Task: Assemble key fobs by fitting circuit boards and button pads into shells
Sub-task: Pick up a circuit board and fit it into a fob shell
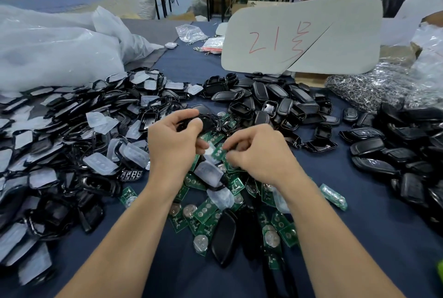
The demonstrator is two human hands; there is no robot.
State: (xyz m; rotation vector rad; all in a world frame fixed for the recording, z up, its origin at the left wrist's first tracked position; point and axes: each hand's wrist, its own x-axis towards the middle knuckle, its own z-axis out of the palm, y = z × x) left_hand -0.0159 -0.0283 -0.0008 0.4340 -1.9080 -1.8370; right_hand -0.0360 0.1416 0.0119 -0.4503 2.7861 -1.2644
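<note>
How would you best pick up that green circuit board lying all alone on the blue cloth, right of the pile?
Pinch the circuit board across its two long edges, coming straight down from above. It lies flat on the cloth, touching nothing, so bare cloth along both long sides leaves room to close in, and its short width suits a pinch.

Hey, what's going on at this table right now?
A person is putting key fobs together by hand. The left hand grips a black shell, and the right hand pinches a green circuit board right beside it; the board does not look seated yet. Below the hands lies a pile of circuit boards. Frames with clear button pads are heaped to the left, and loose shells lie behind.
</note>
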